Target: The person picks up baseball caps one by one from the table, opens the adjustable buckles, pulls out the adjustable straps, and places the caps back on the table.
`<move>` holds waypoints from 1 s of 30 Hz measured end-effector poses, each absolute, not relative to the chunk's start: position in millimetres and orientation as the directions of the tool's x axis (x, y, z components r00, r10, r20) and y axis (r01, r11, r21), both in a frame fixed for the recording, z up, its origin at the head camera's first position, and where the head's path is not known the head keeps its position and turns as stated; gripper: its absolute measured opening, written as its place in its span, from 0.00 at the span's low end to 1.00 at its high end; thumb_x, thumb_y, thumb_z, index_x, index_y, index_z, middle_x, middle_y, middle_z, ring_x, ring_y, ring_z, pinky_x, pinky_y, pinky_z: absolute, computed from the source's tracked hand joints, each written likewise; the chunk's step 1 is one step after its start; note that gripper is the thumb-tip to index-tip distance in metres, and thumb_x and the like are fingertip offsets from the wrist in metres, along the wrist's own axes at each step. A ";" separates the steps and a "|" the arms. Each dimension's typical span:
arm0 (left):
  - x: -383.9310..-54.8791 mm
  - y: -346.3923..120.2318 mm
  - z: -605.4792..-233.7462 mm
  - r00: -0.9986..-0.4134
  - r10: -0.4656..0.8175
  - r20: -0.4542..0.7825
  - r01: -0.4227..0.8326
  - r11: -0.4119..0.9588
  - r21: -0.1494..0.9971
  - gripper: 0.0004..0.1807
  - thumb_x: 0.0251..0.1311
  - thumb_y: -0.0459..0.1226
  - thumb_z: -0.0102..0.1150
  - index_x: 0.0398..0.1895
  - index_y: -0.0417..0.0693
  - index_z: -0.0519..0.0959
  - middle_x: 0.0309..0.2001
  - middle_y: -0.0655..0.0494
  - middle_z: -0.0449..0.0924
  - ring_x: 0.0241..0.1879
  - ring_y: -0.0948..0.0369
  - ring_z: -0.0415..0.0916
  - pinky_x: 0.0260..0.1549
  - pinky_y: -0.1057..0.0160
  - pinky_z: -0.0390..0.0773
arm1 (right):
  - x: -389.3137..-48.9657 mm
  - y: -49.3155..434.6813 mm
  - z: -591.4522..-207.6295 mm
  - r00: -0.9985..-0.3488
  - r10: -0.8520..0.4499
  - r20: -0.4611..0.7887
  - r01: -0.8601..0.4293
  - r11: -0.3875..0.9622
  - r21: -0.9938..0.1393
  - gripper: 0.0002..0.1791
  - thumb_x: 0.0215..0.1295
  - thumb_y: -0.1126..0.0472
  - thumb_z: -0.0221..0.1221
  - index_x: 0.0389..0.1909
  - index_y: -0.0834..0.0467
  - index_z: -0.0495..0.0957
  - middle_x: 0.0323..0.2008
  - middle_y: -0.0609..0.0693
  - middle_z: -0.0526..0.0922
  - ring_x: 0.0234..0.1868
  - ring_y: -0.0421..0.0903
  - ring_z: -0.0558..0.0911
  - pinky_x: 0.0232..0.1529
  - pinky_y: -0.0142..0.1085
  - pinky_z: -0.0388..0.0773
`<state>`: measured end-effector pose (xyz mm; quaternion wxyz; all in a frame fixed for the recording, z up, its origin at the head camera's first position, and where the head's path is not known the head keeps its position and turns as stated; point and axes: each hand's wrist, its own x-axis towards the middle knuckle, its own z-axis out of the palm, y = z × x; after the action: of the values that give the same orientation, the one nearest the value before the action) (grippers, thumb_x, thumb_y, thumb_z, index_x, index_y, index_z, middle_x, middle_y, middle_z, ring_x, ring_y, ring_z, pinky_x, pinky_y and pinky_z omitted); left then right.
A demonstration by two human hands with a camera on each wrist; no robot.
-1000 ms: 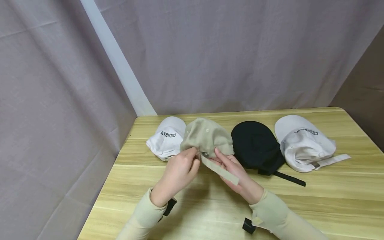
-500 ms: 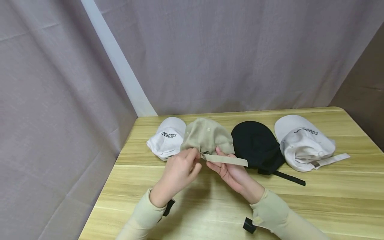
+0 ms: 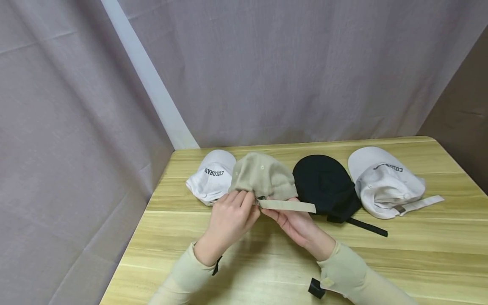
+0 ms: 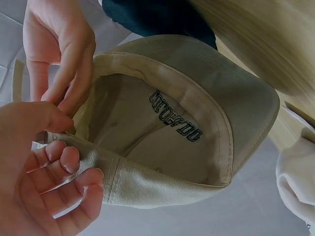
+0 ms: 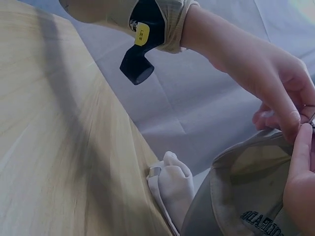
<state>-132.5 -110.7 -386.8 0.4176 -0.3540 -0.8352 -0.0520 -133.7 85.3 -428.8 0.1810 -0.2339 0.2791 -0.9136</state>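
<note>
A beige baseball cap (image 3: 263, 173) is held up, its back toward me and its open underside showing in the left wrist view. From a metal buckle (image 3: 261, 198) at its back edge, a loose cloth strap (image 3: 287, 206) sticks out to the right. My left hand (image 3: 233, 215) pinches the back edge just left of the buckle. On the other side, my right hand (image 3: 299, 222) grips the cap by the buckle, under the strap. Inside the cap, the reverse of dark stitched lettering (image 4: 174, 117) shows. The left fingers partly hide the buckle area.
On the wooden table (image 3: 411, 262), a white cap (image 3: 213, 176) lies left of the beige one. A black cap (image 3: 324, 184) and another white cap (image 3: 392, 184), both with straps trailing, lie to the right. Grey curtain (image 3: 289, 72) hangs behind and on the left.
The strap has swung up from slanting down to the right to lying nearly level across the right hand. The left fingers and thumb have drawn in closer at the cap's back edge.
</note>
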 end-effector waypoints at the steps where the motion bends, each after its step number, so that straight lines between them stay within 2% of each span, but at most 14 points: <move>1: -132.1 -110.4 -386.8 -0.398 0.548 0.736 0.637 0.743 -0.208 0.05 0.59 0.36 0.51 0.29 0.45 0.74 0.21 0.59 0.70 0.21 0.60 0.69 0.18 0.65 0.69 | -133.6 85.1 -428.4 -0.832 -0.455 0.318 0.192 -0.774 -0.604 0.13 0.73 0.69 0.55 0.55 0.62 0.77 0.52 0.54 0.82 0.54 0.45 0.83 0.58 0.34 0.77; 8: -130.7 -111.2 -385.4 -0.419 0.526 0.740 0.638 0.750 -0.172 0.05 0.59 0.36 0.52 0.27 0.46 0.72 0.20 0.60 0.67 0.19 0.61 0.66 0.16 0.66 0.67 | -134.0 86.0 -422.7 -0.877 -0.419 0.235 0.165 -0.723 -0.671 0.11 0.73 0.70 0.55 0.50 0.60 0.82 0.51 0.53 0.84 0.53 0.45 0.84 0.57 0.34 0.77; 14: -130.3 -114.9 -385.8 -0.447 0.513 0.733 0.643 0.754 -0.136 0.06 0.58 0.35 0.52 0.25 0.47 0.69 0.19 0.61 0.62 0.17 0.62 0.63 0.13 0.67 0.64 | -133.9 86.2 -421.5 -0.900 -0.402 0.169 0.175 -0.688 -0.704 0.11 0.71 0.69 0.58 0.50 0.59 0.82 0.51 0.53 0.84 0.54 0.46 0.84 0.56 0.34 0.77; 30: -129.5 -115.9 -390.5 -0.456 0.491 0.743 0.646 0.756 -0.103 0.07 0.57 0.36 0.51 0.23 0.50 0.67 0.18 0.64 0.59 0.15 0.65 0.58 0.11 0.69 0.60 | -129.9 85.5 -422.1 -0.906 -0.379 0.191 0.141 -0.693 -0.707 0.12 0.72 0.71 0.55 0.50 0.59 0.84 0.50 0.54 0.85 0.52 0.46 0.85 0.53 0.32 0.79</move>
<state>-129.5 -115.9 -390.5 0.3997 -0.3354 -0.8476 -0.0971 -129.9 85.5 -422.1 0.1434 -0.1632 0.3645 -0.9055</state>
